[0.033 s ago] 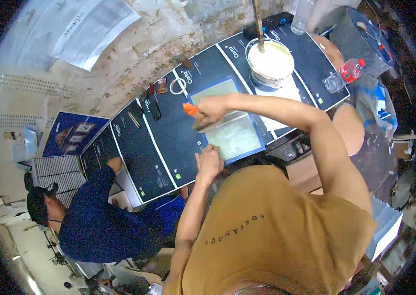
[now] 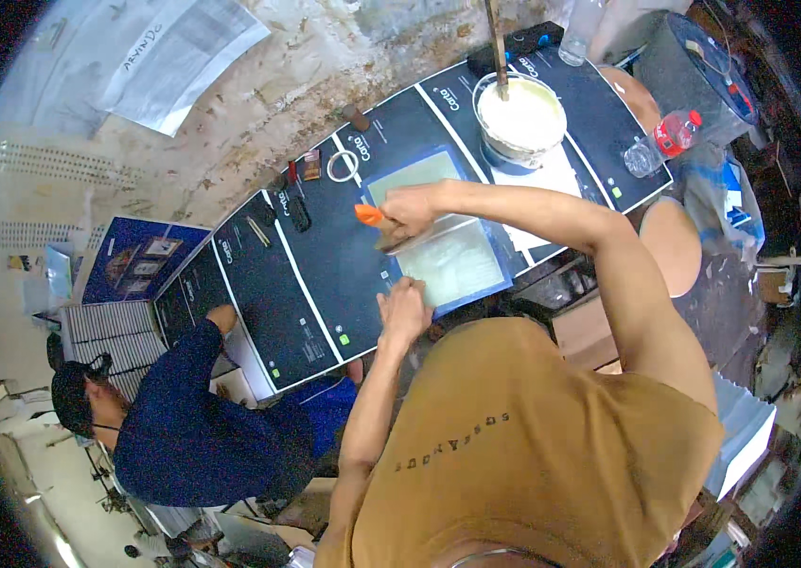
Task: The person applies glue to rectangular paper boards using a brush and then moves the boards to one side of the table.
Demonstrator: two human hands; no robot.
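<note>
My right hand (image 2: 410, 210) is closed around what looks like an orange-handled brush (image 2: 369, 215); its tan lower part is partly hidden under my fingers. The tool is over a blue-bordered cover (image 2: 471, 301) with pale greenish panels (image 2: 462, 260), lying flat on the dark tabletop. At the near left edge of that cover, my left hand (image 2: 404, 310) rests with its fingertips on the border and the thumb apart. Beyond my right forearm stands a bucket of creamy white paste (image 2: 520, 114) with a wooden stick (image 2: 499, 47) upright in it.
A tape roll (image 2: 343, 166), a small dark red box (image 2: 312, 165) and a black object (image 2: 299, 214) lie along the wall side. White paper (image 2: 566, 180) is under the bucket. A plastic bottle (image 2: 662, 144) lies at right. Another person (image 2: 202, 417) works at the left.
Hardly anything differs. The orange-handled brush in my right hand has shifted very slightly toward me; my left hand stays on the cover's edge.
</note>
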